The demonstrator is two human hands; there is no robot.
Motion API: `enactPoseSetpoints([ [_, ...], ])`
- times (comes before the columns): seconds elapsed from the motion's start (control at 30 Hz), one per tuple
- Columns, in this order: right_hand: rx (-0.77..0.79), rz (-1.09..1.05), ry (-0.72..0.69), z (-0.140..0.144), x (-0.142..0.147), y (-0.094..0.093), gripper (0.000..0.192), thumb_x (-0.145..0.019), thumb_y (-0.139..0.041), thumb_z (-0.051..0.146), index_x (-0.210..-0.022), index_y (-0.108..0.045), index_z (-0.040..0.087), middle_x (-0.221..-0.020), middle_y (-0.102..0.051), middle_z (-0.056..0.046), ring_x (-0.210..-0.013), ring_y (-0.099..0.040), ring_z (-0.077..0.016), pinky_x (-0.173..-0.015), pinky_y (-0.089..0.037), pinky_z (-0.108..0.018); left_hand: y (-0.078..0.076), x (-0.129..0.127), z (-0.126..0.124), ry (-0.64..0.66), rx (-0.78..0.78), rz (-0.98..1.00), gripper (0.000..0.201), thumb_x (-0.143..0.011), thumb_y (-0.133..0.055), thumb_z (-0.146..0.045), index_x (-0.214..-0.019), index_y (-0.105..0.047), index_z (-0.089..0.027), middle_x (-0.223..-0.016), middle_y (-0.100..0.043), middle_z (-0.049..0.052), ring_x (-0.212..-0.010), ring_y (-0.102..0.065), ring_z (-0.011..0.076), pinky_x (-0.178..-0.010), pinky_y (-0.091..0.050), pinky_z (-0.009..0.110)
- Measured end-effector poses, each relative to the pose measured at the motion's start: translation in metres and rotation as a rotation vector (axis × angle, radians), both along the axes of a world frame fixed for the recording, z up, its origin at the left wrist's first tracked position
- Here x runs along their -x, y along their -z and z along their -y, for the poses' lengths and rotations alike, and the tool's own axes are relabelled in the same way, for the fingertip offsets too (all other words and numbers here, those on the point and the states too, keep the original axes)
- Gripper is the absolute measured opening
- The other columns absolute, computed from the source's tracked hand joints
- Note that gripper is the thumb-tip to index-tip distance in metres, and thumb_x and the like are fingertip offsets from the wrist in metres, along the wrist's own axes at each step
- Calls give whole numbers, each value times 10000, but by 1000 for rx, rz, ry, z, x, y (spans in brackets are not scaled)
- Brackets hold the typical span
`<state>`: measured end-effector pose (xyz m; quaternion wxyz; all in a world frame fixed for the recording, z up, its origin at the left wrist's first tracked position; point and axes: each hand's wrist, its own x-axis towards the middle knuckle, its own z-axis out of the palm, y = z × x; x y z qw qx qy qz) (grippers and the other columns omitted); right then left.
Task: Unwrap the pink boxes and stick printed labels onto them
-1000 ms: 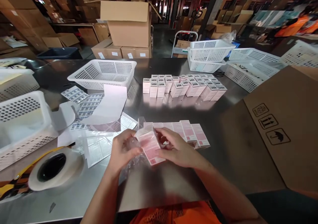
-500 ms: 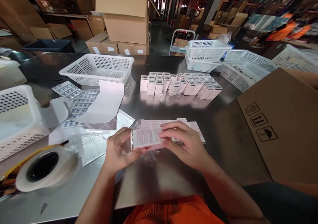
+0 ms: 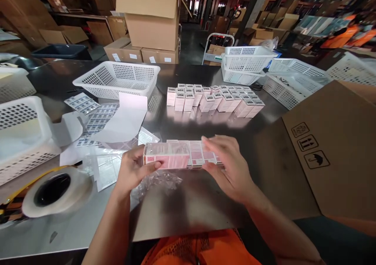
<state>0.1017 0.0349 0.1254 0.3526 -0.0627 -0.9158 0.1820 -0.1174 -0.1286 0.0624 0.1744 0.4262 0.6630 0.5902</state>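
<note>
My left hand [image 3: 133, 170] grips the left end of a row of small pink boxes [image 3: 179, 159] held side by side just above the steel table [image 3: 188, 206]. My right hand [image 3: 230, 167] presses against the row's right end with fingers spread along it. Crumpled clear plastic wrap [image 3: 155, 181] lies under the row, by my left wrist. Farther back, a block of several upright white and pink boxes [image 3: 214, 98] stands in rows.
A big tape roll [image 3: 55, 192] and label sheets [image 3: 96, 120] lie at left, beside white baskets [image 3: 117, 81] [image 3: 23, 136]. More baskets [image 3: 246, 63] sit at the back right. An open cardboard carton flap [image 3: 326, 151] rises at right. Stacked cartons [image 3: 148, 26] stand beyond the table.
The single box I was handling has joined the flat boxes, now gathered into one row lifted between both hands. The plastic wrap dropped to the table.
</note>
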Motion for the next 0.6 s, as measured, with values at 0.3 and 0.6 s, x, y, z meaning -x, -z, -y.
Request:
enactPoseSetpoints([
  [0.3, 162, 226, -123, 4, 31, 7, 209, -995, -484, 174, -805, -568, 200, -845, -597, -34, -886, -502, -183, -800, -440, -333, -6, -7, -1, 16, 28, -81, 229, -598, -857, -305, -602, -670, -173, -592, -514, -13, -587, -448, 125, -530, -308, 250],
  [0.6, -280, 278, -425, -19, -2, -20, 189, -996, -463, 217, -855, -585, 250, -898, -713, 43, -1095, -552, -215, -1102, -180, -458, 3, 9, 1, 112, 48, 717, 323, -551, -801, -432, -613, -668, -145, -554, -578, 21, -502, -514, 148, -505, -391, 265],
])
